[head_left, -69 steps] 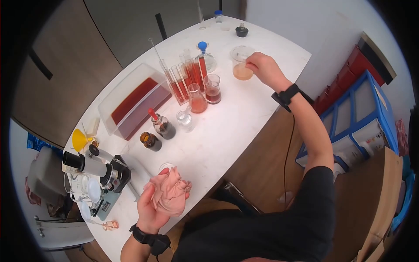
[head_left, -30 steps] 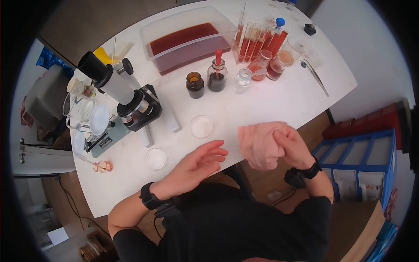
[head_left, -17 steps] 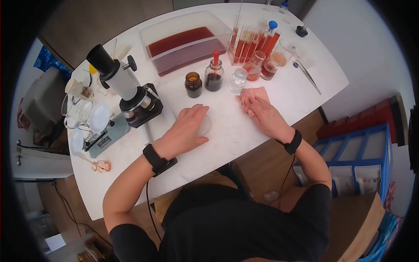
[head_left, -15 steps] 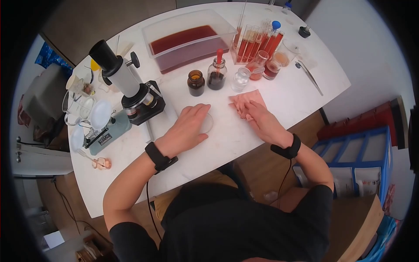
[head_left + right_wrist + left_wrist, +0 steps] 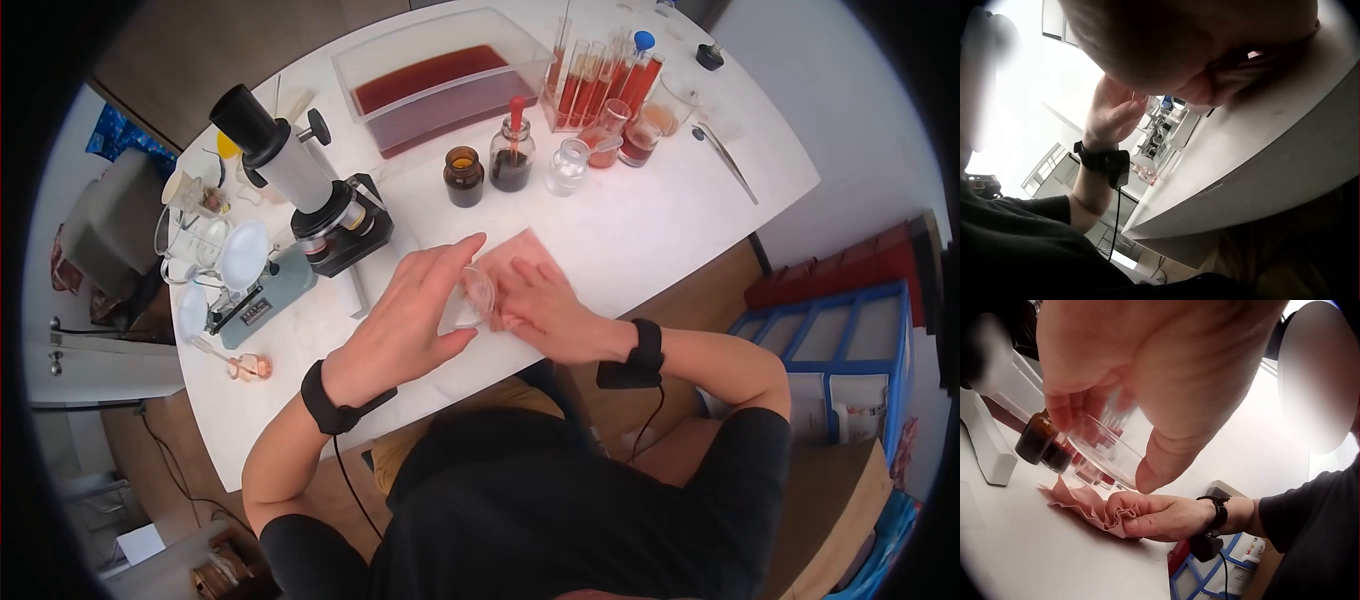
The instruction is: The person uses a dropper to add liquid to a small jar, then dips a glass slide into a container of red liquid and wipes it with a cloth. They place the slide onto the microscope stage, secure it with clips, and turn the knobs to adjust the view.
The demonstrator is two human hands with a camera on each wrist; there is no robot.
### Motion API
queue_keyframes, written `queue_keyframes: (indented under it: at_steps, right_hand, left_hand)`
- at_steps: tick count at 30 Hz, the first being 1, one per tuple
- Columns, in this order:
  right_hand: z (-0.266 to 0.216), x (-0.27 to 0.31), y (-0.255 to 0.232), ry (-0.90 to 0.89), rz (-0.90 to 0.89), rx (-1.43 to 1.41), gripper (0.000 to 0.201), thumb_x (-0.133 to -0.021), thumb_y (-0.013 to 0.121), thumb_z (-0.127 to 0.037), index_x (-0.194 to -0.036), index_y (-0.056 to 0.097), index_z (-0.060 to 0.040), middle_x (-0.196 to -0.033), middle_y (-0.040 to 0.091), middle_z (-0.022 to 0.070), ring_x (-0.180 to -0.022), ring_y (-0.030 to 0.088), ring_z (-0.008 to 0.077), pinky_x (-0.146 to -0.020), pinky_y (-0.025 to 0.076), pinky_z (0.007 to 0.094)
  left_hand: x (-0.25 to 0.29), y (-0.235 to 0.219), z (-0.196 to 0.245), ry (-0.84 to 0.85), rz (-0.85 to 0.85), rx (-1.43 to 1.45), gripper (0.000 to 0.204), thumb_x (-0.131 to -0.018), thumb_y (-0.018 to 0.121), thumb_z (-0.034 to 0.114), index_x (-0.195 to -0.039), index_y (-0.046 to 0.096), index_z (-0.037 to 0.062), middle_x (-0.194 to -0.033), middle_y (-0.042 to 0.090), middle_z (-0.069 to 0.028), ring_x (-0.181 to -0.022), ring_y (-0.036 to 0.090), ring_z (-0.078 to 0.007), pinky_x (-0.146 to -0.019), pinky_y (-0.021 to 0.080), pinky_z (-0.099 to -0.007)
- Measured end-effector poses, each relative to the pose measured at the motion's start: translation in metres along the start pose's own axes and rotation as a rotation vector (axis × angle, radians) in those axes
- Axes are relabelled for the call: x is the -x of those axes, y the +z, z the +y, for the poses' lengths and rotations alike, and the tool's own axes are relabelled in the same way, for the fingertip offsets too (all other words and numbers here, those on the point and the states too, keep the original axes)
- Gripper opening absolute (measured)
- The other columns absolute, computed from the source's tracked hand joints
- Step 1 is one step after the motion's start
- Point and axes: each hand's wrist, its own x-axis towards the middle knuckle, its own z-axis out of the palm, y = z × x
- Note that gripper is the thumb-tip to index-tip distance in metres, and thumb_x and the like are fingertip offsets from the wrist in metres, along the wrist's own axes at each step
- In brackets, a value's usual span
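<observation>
My left hand pinches a clear petri dish between thumb and fingers. The dish is tilted and raised above the white table in the left wrist view. Beside it, my right hand rests on a pink cloth spread partly flat on the table. From the left wrist view, a fold of that cloth is bunched between the right thumb and curled fingers. The dish overlaps the cloth's left edge in the head view. In the right wrist view the right hand is dark and hides the cloth.
A microscope and a balance stand left. Behind the hands are a brown bottle, a dropper bottle, a small clear glass bottle and a rack of red-filled test tubes. Tweezers lie right; a liquid-filled tub sits behind.
The cloth passed from my left hand to my right, then was laid on the table. Since half a second ago, my left hand has raised the petri dish, and my right has moved left toward it.
</observation>
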Motion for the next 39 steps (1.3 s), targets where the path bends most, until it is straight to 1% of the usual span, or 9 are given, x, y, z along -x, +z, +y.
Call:
queue_keyframes:
  at_steps: [4, 8, 14, 17, 18, 21, 25, 32, 39]
  right_hand:
    - [-0.026, 0.027, 0.006, -0.236, -0.097, 0.005, 0.025, -0.088, 0.053, -0.018, -0.112, 0.058, -0.0122, -0.138, 0.042, 0.0093, -0.131, 0.03, 0.0366, -0.109, 0.018, 0.05]
    - [-0.014, 0.056, -0.022, -0.195, -0.179, -0.069, 0.037, -0.082, 0.056, -0.011, -0.119, 0.053, -0.0119, -0.136, 0.043, 0.012, -0.13, 0.034, 0.0328, -0.109, 0.023, 0.0493]
    - [0.03, 0.076, -0.041, 0.16, 0.156, 0.084, 0.006, -0.076, 0.058, -0.003, -0.081, 0.056, -0.0037, -0.129, 0.05, 0.0153, -0.126, 0.04, 0.0366, -0.106, 0.028, 0.0509]
    - [-0.002, 0.064, -0.016, 0.077, 0.286, 0.301, 0.005, -0.075, 0.058, -0.002, -0.08, 0.055, -0.0026, -0.125, 0.052, 0.0154, -0.121, 0.044, 0.0375, -0.107, 0.029, 0.0495]
    - [-0.009, 0.056, -0.014, -0.098, 0.266, 0.206, 0.005, -0.076, 0.057, 0.0, -0.08, 0.056, -0.0033, -0.121, 0.054, 0.015, -0.117, 0.046, 0.038, -0.106, 0.029, 0.0485]
    - [-0.03, 0.051, 0.006, -0.058, 0.356, -0.004, 0.011, -0.077, 0.058, 0.001, -0.086, 0.056, -0.0033, -0.113, 0.056, 0.0165, -0.112, 0.048, 0.0387, -0.105, 0.032, 0.0474]
    - [-0.036, 0.049, 0.0, 0.33, 0.403, -1.736, 0.024, -0.097, 0.041, -0.012, -0.117, 0.046, 0.0009, -0.115, 0.055, 0.0104, -0.11, 0.053, 0.0275, -0.104, 0.036, 0.0407]
    - [-0.057, 0.019, -0.002, 0.244, 0.197, -2.304, 0.042, -0.101, 0.026, -0.033, -0.129, 0.04, -0.0045, -0.13, 0.048, 0.0088, -0.121, 0.046, 0.0227, -0.104, 0.035, 0.0393]
    - [-0.033, 0.033, -0.021, 0.118, 0.414, -2.299, 0.041, -0.1, 0.028, -0.028, -0.131, 0.037, -0.0025, -0.133, 0.046, 0.0131, -0.124, 0.044, 0.0268, -0.106, 0.033, 0.0424]
  left_hand:
    - [0.002, 0.002, -0.002, 0.034, 0.007, 0.015, 0.084, -0.065, 0.071, 0.001, -0.139, 0.032, 0.0068, -0.121, 0.051, -0.0134, -0.115, 0.045, -0.0327, -0.099, 0.037, -0.0385]
    - [0.011, -0.005, -0.001, 0.008, -0.042, 0.016, 0.085, -0.066, 0.071, 0.001, -0.14, 0.03, 0.0075, -0.121, 0.051, -0.0122, -0.112, 0.046, -0.0316, -0.097, 0.039, -0.0377]
    - [0.026, -0.01, -0.002, -0.04, -0.036, 0.131, 0.086, -0.067, 0.071, 0.001, -0.141, 0.028, 0.0078, -0.122, 0.052, -0.0113, -0.111, 0.048, -0.027, -0.093, 0.042, -0.0354]
    - [0.027, -0.005, -0.001, -0.079, -0.025, 0.27, 0.087, -0.068, 0.072, 0.002, -0.142, 0.026, 0.008, -0.123, 0.052, -0.0105, -0.112, 0.05, -0.0231, -0.092, 0.042, -0.0339]
    - [0.026, -0.004, 0.0, -0.087, -0.026, 0.32, 0.088, -0.069, 0.073, 0.003, -0.142, 0.025, 0.0081, -0.123, 0.052, -0.0102, -0.112, 0.05, -0.022, -0.092, 0.042, -0.0335]
    - [0.025, -0.003, 0.004, -0.098, -0.008, 0.441, 0.089, -0.069, 0.076, 0.007, -0.142, 0.026, 0.0075, -0.12, 0.054, -0.012, -0.109, 0.052, -0.0241, -0.091, 0.044, -0.0342]
    - [0.026, -0.002, 0.008, -0.063, 0.075, 0.471, 0.09, -0.066, 0.08, 0.011, -0.141, 0.029, 0.0072, -0.12, 0.054, -0.0127, -0.108, 0.052, -0.0265, -0.089, 0.045, -0.0348]
    - [0.017, 0.025, 0.015, 0.234, 0.205, 0.036, 0.082, -0.059, 0.08, 0.006, -0.131, 0.041, 0.0045, -0.121, 0.052, -0.0134, -0.107, 0.049, -0.033, -0.091, 0.04, -0.0398]
    - [0.021, 0.021, 0.006, 0.108, 0.22, 0.013, 0.089, -0.061, 0.08, 0.006, -0.136, 0.033, 0.0038, -0.116, 0.055, -0.0122, -0.102, 0.052, -0.0282, -0.084, 0.045, -0.0341]
